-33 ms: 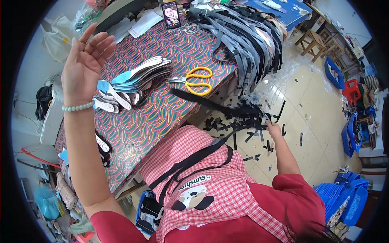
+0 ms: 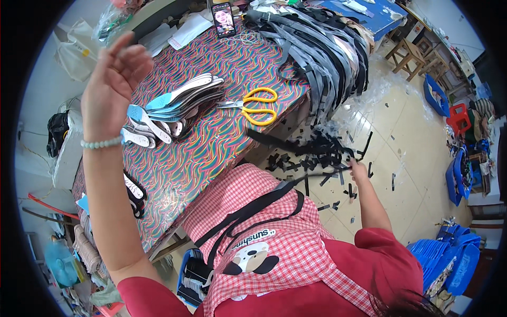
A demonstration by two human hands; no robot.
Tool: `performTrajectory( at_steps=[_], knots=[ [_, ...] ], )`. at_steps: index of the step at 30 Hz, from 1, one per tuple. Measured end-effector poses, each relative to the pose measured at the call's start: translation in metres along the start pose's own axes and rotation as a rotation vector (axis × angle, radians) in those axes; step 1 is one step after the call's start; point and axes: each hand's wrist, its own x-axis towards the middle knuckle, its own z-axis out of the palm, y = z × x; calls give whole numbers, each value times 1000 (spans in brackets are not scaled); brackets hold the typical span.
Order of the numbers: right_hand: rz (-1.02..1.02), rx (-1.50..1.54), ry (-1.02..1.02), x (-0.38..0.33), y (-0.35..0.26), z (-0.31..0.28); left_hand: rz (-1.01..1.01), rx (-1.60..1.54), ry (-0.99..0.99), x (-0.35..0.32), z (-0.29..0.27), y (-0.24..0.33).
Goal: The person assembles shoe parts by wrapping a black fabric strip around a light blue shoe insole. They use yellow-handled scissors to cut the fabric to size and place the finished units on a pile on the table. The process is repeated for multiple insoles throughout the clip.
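I'm holding two grips: the left grip [image 2: 113, 79], raised, loosely open, empty; the right grip [image 2: 359, 168], pinching black strapping [image 2: 272, 140] beside the bench [image 2: 174, 169]. One pair of scissors [image 2: 243, 105] is lying there; farther, one phone [image 2: 223, 20] is standing.

A bare passage crosses the table [image 2: 193, 158] between its near edge and the insoles [image 2: 182, 98]. The insoles obstruct low rightward travel from the left hand [image 2: 111, 84], with the scissors [image 2: 245, 104] just beyond. Hanging straps [image 2: 330, 58] block the right end; the right hand's [image 2: 359, 169] black band [image 2: 269, 140] spans the near-right edge.
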Motion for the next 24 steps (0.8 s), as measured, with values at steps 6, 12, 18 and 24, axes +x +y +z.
performTrajectory(
  at_steps=[6, 12, 18, 24],
  knots=[
    [-384, 417, -89, -58, -215, -94, -432, 471, -492, -70, 94, -88],
    [-1080, 236, -53, -113, -311, -120, -268, 379, -210, -109, 170, -177],
    [-1182, 308, -168, -144, -317, -126, -529, -558, -69, -103, 168, -158],
    [-743, 392, -188, -132, -270, -79, -15, -666, -30, -46, 109, -97]
  ],
)
